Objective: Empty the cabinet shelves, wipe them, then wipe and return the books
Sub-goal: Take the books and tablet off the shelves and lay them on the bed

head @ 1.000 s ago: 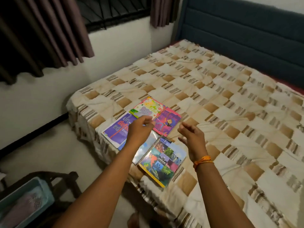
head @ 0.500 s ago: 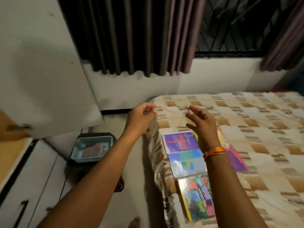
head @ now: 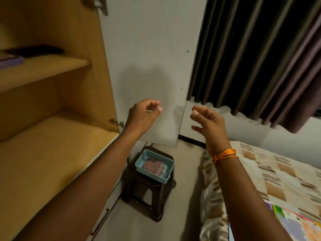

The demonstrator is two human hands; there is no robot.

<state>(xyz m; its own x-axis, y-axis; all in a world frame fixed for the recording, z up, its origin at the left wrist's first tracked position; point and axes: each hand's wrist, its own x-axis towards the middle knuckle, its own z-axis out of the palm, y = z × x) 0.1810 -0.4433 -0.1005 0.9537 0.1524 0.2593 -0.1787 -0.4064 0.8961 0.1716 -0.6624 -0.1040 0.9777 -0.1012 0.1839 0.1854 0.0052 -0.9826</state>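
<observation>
The wooden cabinet stands open at left, with a bare lower shelf. Its upper shelf carries a purple book at the left edge and a dark object behind it. Colourful books lie on the bed at bottom right. My left hand hovers in front of the white cabinet door, its fingers loosely curled and holding nothing. Level with it, my right hand floats with relaxed fingers, also holding nothing, above the bed's near corner.
A blue basket holding a pink checked cloth sits on a dark stool between cabinet and bed. The checked bedspread fills the right. Dark curtains hang behind. Drawers with a dark handle lie below the shelves.
My view has swung left from the bed and books to the open cabinet. Both hands stayed raised and empty, now in front of the cabinet door.
</observation>
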